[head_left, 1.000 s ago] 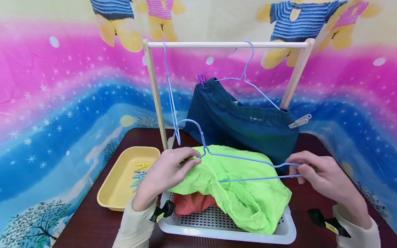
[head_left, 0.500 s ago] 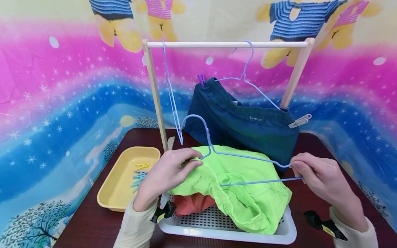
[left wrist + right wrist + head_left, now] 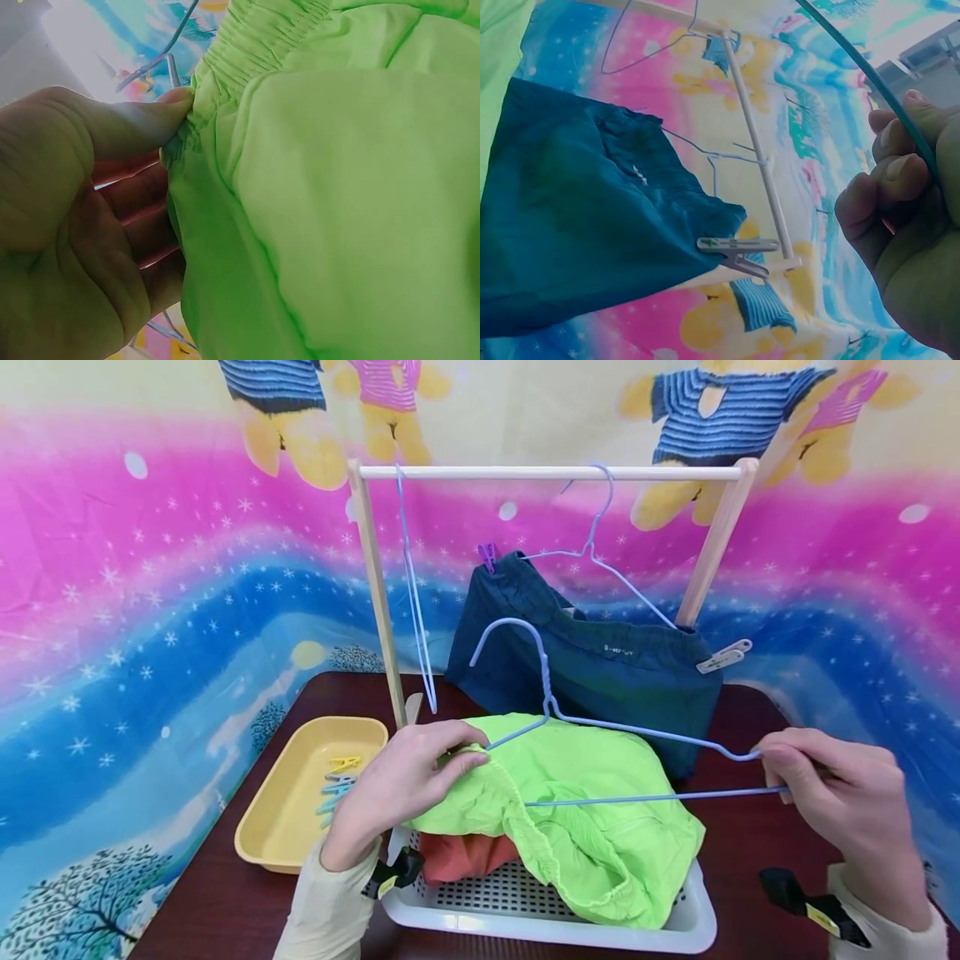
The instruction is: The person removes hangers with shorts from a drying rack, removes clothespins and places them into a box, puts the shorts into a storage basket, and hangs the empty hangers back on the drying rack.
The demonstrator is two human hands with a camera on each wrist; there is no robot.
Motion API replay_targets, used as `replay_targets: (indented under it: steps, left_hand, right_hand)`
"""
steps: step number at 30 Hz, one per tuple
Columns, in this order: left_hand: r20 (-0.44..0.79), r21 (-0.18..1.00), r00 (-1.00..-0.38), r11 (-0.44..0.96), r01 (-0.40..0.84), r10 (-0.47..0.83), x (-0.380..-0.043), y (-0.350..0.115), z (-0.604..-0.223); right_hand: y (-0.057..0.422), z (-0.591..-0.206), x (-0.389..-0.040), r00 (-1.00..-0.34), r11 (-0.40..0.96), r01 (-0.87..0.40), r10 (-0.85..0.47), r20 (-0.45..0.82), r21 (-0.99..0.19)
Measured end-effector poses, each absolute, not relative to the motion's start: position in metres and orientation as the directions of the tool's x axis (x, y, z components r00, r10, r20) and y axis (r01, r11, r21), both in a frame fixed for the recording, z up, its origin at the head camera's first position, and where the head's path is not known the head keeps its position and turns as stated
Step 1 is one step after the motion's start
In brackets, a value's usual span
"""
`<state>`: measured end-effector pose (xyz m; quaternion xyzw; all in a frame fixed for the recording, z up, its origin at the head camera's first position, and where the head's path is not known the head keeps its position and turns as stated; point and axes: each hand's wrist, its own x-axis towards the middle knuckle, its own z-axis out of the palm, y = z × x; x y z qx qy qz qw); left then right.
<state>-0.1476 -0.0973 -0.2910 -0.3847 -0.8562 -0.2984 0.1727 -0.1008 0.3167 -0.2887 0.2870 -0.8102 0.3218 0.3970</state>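
My left hand (image 3: 408, 772) pinches the elastic waistband of bright green shorts (image 3: 600, 756) between thumb and fingers. In the left wrist view the thumb presses on the gathered edge of the shorts (image 3: 360, 187). A blue wire hanger (image 3: 546, 681) lies partly inside the waistband, its left end hidden by the green fabric. My right hand (image 3: 836, 785) holds the hanger's right end, off to the right of the shorts, with the hook pointing up. In the right wrist view, curled fingers (image 3: 896, 169) grip the wire. The shorts drape over a white basket (image 3: 555, 931).
Dark teal shorts (image 3: 570, 660) hang behind from a wooden rack (image 3: 547, 472), with a purple clothespin (image 3: 487, 557) and a white one (image 3: 723, 657). A bare hanger (image 3: 415, 593) hangs left. A yellow basin (image 3: 281, 793) holds several clothespins. Red cloth (image 3: 465, 856) lies in the basket.
My right hand has moved right, drawing the hanger and its hook rightward across the green shorts. The left hand stays in place on the waistband.
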Motion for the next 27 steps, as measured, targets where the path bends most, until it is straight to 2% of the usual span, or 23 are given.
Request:
replay_targets:
  steps: [8, 15, 19, 22, 23, 27]
  left_hand:
    - [0.513, 0.372, -0.653, 0.542, 0.754, 0.557, -0.151, -0.099, -0.293]
    - [0.514, 0.411, -0.668, 0.529, 0.742, 0.538, -0.155, -0.112, -0.295]
    - [0.498, 0.434, -0.685, 0.531, 0.728, 0.531, -0.157, -0.119, -0.293]
    - [0.47, 0.448, -0.707, 0.547, 0.707, 0.529, -0.159, -0.124, -0.292]
    - [0.462, 0.451, -0.713, 0.552, 0.701, 0.528, -0.159, -0.126, -0.291]
    - [0.441, 0.455, -0.728, 0.569, 0.685, 0.525, -0.159, -0.13, -0.29]
  right_hand:
    - [0.325, -0.281, -0.096, -0.469, 0.577, -0.753, -0.133, 0.873, -0.317]
    - [0.342, -0.279, -0.094, -0.456, 0.568, -0.757, -0.106, 0.884, -0.323]
    - [0.35, -0.278, -0.096, -0.447, 0.361, -0.849, -0.105, 0.888, -0.385]
    - [0.359, -0.276, -0.097, -0.418, 0.312, -0.877, -0.116, 0.901, -0.367]
    - [0.363, -0.276, -0.096, -0.418, 0.326, -0.873, -0.116, 0.901, -0.363]
    - [0.377, -0.275, -0.095, -0.407, 0.521, -0.803, -0.128, 0.905, -0.287]
